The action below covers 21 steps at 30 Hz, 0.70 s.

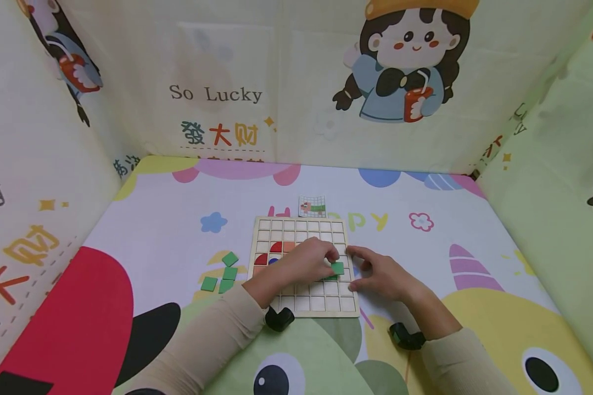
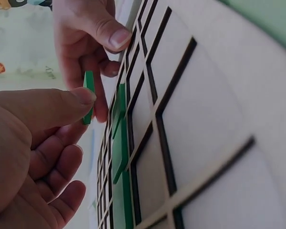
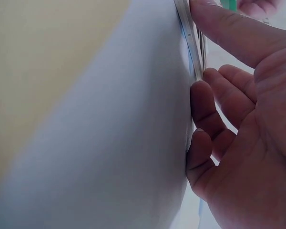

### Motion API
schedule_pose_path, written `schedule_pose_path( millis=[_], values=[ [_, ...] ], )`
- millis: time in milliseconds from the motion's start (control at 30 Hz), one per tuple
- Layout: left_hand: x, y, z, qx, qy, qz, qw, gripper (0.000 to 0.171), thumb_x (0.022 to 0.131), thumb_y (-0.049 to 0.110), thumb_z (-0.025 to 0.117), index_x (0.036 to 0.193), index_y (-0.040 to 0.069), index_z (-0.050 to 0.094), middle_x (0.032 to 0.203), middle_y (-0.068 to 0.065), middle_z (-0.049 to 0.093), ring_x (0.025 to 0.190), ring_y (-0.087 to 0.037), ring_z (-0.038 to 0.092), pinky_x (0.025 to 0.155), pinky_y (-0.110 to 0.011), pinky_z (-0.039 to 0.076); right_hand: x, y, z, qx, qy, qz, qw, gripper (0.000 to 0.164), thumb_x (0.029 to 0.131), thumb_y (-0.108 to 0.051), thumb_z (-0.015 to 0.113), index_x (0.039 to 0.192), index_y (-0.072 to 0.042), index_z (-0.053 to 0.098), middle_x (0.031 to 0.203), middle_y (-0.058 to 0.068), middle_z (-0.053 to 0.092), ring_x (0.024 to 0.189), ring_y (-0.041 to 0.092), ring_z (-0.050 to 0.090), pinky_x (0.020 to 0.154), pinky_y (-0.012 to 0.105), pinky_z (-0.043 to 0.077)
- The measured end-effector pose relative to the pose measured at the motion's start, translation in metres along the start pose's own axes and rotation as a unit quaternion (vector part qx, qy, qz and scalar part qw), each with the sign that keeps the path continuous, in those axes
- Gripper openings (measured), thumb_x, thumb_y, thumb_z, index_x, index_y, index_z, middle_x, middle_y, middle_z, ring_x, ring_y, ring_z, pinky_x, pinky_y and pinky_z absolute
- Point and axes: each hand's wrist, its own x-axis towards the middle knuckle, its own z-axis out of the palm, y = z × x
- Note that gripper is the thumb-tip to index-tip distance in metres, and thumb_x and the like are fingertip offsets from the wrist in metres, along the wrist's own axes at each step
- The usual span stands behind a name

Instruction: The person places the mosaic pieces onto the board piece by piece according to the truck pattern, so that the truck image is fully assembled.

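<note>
My left hand (image 1: pixel 303 260) reaches over the wooden grid board (image 1: pixel 318 303) and pinches a green square tile (image 2: pixel 88 80) between thumb and fingers. The tile is held just above the board, at the right side of the grid. In the left wrist view, several green tiles (image 2: pixel 120 150) lie in a row of cells below it. Red quarter-round pieces (image 1: pixel 277 247) and an orange square (image 1: pixel 289 246) sit in cells at the left; my left arm hides part of that area. My right hand (image 1: pixel 382 276) touches the board's right edge with thumb and index finger spread apart.
Several loose green tiles (image 1: pixel 229 273) lie on the printed tablecloth (image 1: pixel 178 230) left of the board. A small picture card (image 1: pixel 312 207) with a coloured grid pattern lies at the board's far edge. Printed cloth walls (image 1: pixel 296 99) stand behind and at both sides.
</note>
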Motion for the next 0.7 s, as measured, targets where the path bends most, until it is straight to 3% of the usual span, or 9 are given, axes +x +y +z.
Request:
schedule_pose_path(
  millis=[200,700],
  values=[
    [0.005,0.004,0.005,0.016,-0.007,0.001,0.9998,0.025,0.091,0.019,0.074,0.114,0.011,0.070,0.103,0.007,0.067,0.102,-0.013,0.053,0.094,-0.025,0.045,0.000,0.000,0.000,0.002,-0.002,0.006,1.000,0.082,0.079,-0.037,0.085,0.148,-0.016,0.048,0.109,0.006,0.060,0.101,0.025,0.054,0.086,0.043,0.045],
    [0.012,0.004,0.014,0.040,0.000,0.020,0.9990,0.023,0.089,0.015,0.075,0.111,0.009,0.071,0.098,0.005,0.068,0.095,-0.011,0.058,0.088,-0.022,0.047,0.000,0.000,0.000,0.004,0.001,0.001,1.000,0.083,0.078,-0.035,0.086,0.148,-0.014,0.048,0.110,0.006,0.060,0.101,0.024,0.053,0.086,0.042,0.044]
  ],
)
